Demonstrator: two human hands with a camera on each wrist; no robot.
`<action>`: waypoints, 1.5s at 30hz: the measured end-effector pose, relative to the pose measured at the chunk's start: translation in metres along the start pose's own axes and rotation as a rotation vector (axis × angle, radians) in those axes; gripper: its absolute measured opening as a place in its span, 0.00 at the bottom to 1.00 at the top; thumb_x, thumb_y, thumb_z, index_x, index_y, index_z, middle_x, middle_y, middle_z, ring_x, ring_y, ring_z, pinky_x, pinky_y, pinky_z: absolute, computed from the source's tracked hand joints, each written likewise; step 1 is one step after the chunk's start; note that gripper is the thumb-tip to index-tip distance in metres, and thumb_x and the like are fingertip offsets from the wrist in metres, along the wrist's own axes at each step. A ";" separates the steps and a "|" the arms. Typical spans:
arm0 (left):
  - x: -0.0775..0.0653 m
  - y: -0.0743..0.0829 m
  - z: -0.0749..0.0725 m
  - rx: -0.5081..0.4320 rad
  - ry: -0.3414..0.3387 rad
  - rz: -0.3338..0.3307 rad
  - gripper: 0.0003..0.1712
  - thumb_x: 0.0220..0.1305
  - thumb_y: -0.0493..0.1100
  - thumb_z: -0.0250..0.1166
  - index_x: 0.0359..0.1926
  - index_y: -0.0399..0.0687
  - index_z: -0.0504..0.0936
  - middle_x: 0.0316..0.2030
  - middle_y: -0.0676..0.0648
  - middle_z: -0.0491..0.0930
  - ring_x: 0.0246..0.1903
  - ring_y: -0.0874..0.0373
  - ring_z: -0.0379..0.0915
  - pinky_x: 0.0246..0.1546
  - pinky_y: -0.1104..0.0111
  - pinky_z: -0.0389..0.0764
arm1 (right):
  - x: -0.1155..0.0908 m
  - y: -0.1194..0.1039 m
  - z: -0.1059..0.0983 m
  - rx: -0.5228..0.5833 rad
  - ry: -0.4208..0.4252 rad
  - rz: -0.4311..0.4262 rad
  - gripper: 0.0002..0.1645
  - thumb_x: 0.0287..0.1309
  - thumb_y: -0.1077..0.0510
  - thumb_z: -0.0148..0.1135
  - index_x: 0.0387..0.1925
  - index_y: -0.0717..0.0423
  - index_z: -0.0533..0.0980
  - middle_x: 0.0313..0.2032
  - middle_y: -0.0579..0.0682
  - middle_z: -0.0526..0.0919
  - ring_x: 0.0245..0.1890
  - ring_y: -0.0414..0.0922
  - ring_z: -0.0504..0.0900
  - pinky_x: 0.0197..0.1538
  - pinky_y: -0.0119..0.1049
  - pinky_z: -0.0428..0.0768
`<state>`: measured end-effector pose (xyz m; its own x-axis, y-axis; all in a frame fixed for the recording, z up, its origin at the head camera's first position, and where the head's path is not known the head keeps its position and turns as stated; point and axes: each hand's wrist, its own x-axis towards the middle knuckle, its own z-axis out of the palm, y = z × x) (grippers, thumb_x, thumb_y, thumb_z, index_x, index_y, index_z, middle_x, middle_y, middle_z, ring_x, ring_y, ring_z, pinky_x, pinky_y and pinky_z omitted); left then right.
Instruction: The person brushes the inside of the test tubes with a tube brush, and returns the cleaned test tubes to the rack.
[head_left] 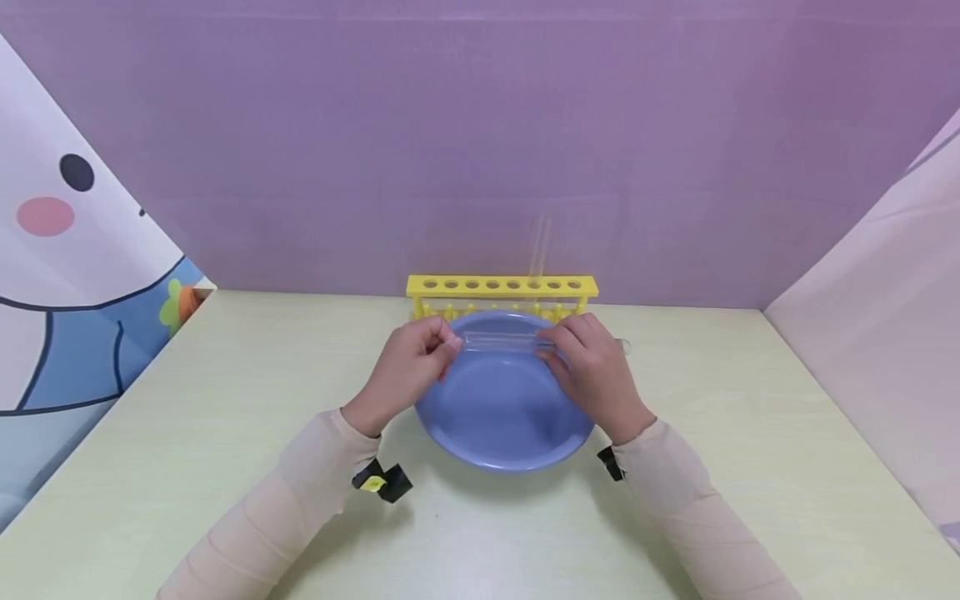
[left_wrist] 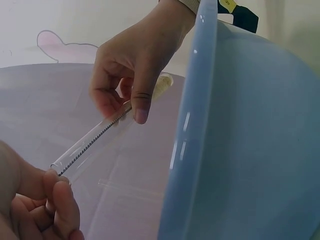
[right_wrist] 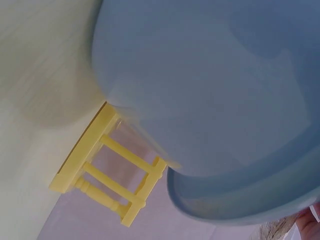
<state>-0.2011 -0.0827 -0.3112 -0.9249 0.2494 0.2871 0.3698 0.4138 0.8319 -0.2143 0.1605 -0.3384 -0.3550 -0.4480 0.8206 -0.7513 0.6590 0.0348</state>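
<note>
A clear test tube (head_left: 498, 342) lies level above the far part of the blue basin (head_left: 502, 450). My right hand (head_left: 596, 367) grips the tube around its body, and its rounded end pokes out past the fingers. Inside the tube runs the twisted wire of a test tube brush (left_wrist: 90, 145), with pale bristles (left_wrist: 162, 86) near the closed end. At the tube's open mouth, my left hand (head_left: 408, 358) pinches the brush wire between thumb and fingers; its other end is hidden. Only some fingertips (right_wrist: 311, 226) show in the right wrist view, beside the basin rim.
Behind the basin stands a yellow test tube rack (head_left: 502, 287) with a row of holes. Another clear test tube (head_left: 539, 248) stands upright in it. A purple backdrop (head_left: 480, 150) rises behind the pale table (head_left: 225, 400).
</note>
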 end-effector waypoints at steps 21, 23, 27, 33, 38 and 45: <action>0.000 -0.005 -0.004 0.236 0.118 0.258 0.07 0.59 0.32 0.63 0.26 0.44 0.75 0.19 0.52 0.73 0.20 0.60 0.65 0.22 0.71 0.67 | -0.001 0.004 -0.002 -0.030 -0.059 -0.001 0.16 0.46 0.66 0.71 0.40 0.64 0.78 0.34 0.56 0.81 0.35 0.53 0.76 0.40 0.43 0.78; 0.000 -0.005 -0.004 0.256 0.128 0.274 0.07 0.59 0.32 0.63 0.26 0.45 0.75 0.19 0.52 0.74 0.20 0.61 0.65 0.23 0.71 0.67 | -0.001 0.004 -0.002 -0.034 -0.067 -0.003 0.16 0.46 0.66 0.70 0.40 0.64 0.78 0.35 0.56 0.81 0.36 0.53 0.76 0.40 0.43 0.78; -0.001 -0.005 -0.004 0.280 0.129 0.297 0.07 0.59 0.32 0.63 0.26 0.45 0.75 0.19 0.53 0.73 0.20 0.61 0.66 0.22 0.71 0.68 | -0.002 0.005 -0.003 -0.038 -0.085 -0.009 0.16 0.48 0.65 0.69 0.41 0.64 0.78 0.35 0.55 0.81 0.37 0.53 0.77 0.42 0.42 0.79; -0.001 -0.009 -0.007 0.339 0.117 0.338 0.08 0.59 0.32 0.62 0.28 0.45 0.73 0.19 0.53 0.73 0.20 0.61 0.66 0.22 0.70 0.69 | -0.001 0.005 -0.006 -0.032 -0.152 0.015 0.16 0.50 0.65 0.68 0.43 0.64 0.78 0.36 0.55 0.82 0.38 0.51 0.77 0.43 0.41 0.79; 0.000 -0.012 -0.010 0.384 0.115 0.341 0.08 0.59 0.32 0.63 0.27 0.46 0.73 0.19 0.53 0.74 0.20 0.60 0.67 0.22 0.70 0.69 | -0.002 0.006 -0.008 -0.042 -0.237 0.030 0.17 0.51 0.64 0.67 0.44 0.64 0.78 0.37 0.55 0.82 0.40 0.50 0.78 0.44 0.41 0.79; -0.001 -0.016 -0.011 0.450 0.132 0.365 0.08 0.59 0.31 0.62 0.27 0.46 0.74 0.20 0.52 0.77 0.17 0.61 0.64 0.22 0.69 0.67 | -0.003 0.011 -0.012 -0.019 -0.328 0.030 0.18 0.52 0.65 0.67 0.47 0.64 0.78 0.38 0.54 0.82 0.40 0.50 0.78 0.45 0.41 0.78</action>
<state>-0.2070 -0.0993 -0.3190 -0.7236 0.3461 0.5971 0.6402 0.6599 0.3933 -0.2144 0.1764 -0.3336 -0.5392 -0.5969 0.5942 -0.7286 0.6844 0.0264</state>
